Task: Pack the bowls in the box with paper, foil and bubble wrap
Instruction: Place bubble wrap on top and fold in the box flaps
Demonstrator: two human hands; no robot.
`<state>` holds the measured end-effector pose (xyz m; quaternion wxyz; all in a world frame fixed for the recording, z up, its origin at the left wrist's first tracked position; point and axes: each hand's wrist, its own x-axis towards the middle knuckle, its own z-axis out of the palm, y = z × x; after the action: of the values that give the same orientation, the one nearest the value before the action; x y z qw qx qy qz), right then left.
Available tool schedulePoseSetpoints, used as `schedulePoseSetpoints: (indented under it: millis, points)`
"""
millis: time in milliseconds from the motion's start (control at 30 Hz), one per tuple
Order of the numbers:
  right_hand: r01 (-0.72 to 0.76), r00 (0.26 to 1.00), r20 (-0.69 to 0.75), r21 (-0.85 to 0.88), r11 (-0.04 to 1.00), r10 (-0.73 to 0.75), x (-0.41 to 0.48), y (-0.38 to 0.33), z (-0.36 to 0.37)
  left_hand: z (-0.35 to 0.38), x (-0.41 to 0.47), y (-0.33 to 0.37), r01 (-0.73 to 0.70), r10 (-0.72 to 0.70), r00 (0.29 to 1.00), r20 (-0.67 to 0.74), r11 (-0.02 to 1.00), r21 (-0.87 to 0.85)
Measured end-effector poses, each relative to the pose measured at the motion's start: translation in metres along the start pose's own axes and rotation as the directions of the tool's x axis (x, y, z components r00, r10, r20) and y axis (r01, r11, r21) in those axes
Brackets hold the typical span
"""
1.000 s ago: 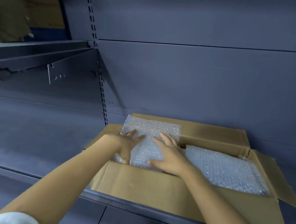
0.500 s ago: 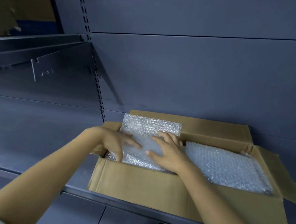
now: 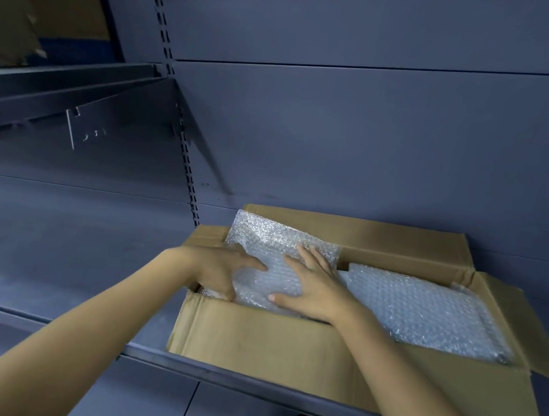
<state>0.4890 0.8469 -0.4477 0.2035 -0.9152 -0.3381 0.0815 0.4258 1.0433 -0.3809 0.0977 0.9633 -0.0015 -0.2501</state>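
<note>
1. Grey shelf [image 3: 58,253] holds the box [image 3: 286,344] up.
2. Cardboard box sits open so things go in.
3. Flat bubble wrap [image 3: 424,311] covers the right side, likely as padding.
4. Bubble wrap bundle [image 3: 273,241] sits at the left end; no bowl shows.
5. Right hand [image 3: 315,290] presses it, fingers straight.
6. Left hand [image 3: 219,266] grips its side, thumb on top.

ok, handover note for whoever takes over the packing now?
Left hand grips the left end of the bubble-wrapped bundle; right hand presses flat on top.
Bundle sits at the left end of the open cardboard box on the shelf; a flat bubble wrap pad lies to its right.
Done: both are in the box. Bowls, paper, foil not visible.
Left: probably seat the bundle, close the flaps.
</note>
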Motion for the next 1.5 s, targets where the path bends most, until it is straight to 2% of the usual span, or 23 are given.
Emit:
schedulePoseSetpoints:
  millis: [100,167,233,300,367,433,500,533,600,667,700,733,867,1000,1100,1200,1333,1500]
  points:
    - [-0.015,1.0,0.005,-0.028,0.999,0.016,0.001,-0.001,0.001,0.007,0.01,0.008,0.082,-0.082,0.997,0.0,0.992,0.096]
    - [-0.02,1.0,-0.004,-0.027,0.999,0.02,0.0,-0.002,0.001,0.015,0.019,0.015,0.123,-0.104,0.991,-0.084,0.96,0.254]
    - [-0.018,1.0,-0.011,-0.028,0.999,0.018,0.0,-0.003,0.0,0.022,0.027,0.016,0.144,-0.107,0.986,-0.127,0.932,0.333]
    - [-0.012,1.0,-0.012,-0.036,0.999,0.011,-0.001,-0.003,-0.001,0.021,0.027,0.014,0.144,-0.123,0.988,-0.093,0.953,0.268]
    - [-0.009,1.0,-0.002,-0.046,0.999,0.009,-0.001,-0.003,-0.001,0.009,0.021,0.009,0.128,-0.128,0.991,0.029,0.992,0.014]
    - [-0.013,1.0,0.013,-0.052,0.999,0.014,-0.001,-0.003,-0.001,-0.009,0.012,0.004,0.11,-0.078,0.984,0.16,0.974,-0.197]
    - [-0.02,0.999,0.034,-0.049,0.999,0.021,0.0,-0.003,-0.001,-0.022,0.011,0.001,0.078,-0.055,0.983,0.173,0.988,-0.132]
    - [-0.021,0.999,0.044,-0.049,0.999,0.023,0.001,-0.003,0.0,-0.024,0.013,0.003,0.07,-0.06,0.993,0.103,0.993,-0.098]
    - [-0.012,0.998,0.054,-0.057,0.998,0.015,0.002,-0.003,-0.001,-0.016,0.022,0.012,0.042,-0.053,0.98,-0.19,0.997,-0.06]
    - [-0.002,0.999,0.051,-0.065,0.998,0.005,0.002,-0.004,-0.001,0.004,0.035,0.02,0.048,-0.01,0.873,-0.488,0.997,0.066]
    - [0.0,0.999,0.05,-0.074,0.997,0.004,0.001,-0.005,-0.001,0.015,0.042,0.023,0.075,0.014,0.825,-0.565,0.988,0.134]
    - [0.0,0.999,0.05,-0.087,0.996,0.004,0.001,-0.005,-0.001,0.025,0.049,0.024,0.103,0.016,0.808,-0.588,0.98,0.169]
    - [-0.013,0.998,0.065,-0.104,0.994,0.02,0.001,-0.006,-0.002,0.043,0.064,0.022,0.15,-0.083,0.854,-0.513,0.984,0.091]
    - [-0.053,0.994,0.092,-0.056,0.997,0.058,0.003,-0.005,-0.002,0.045,0.065,0.022,0.165,-0.099,0.87,-0.483,0.982,0.095]
    - [-0.11,0.994,-0.017,-0.015,0.994,0.11,0.012,-0.012,0.0,0.042,0.07,0.018,0.157,-0.096,0.846,-0.524,0.985,0.073]
    - [-0.106,0.988,-0.123,-0.103,0.989,0.093,0.022,-0.023,0.005,0.039,0.073,0.014,0.169,-0.117,0.84,-0.531,0.984,0.05]
    - [-0.19,0.977,-0.106,-0.029,0.981,0.186,0.029,-0.018,0.004,0.041,0.075,0.018,0.147,-0.119,0.828,-0.547,0.989,0.006]
    - [-0.246,0.969,-0.033,-0.115,0.963,0.243,0.038,-0.017,0.008,0.037,0.075,0.02,0.168,-0.155,0.855,-0.495,0.986,-0.018]
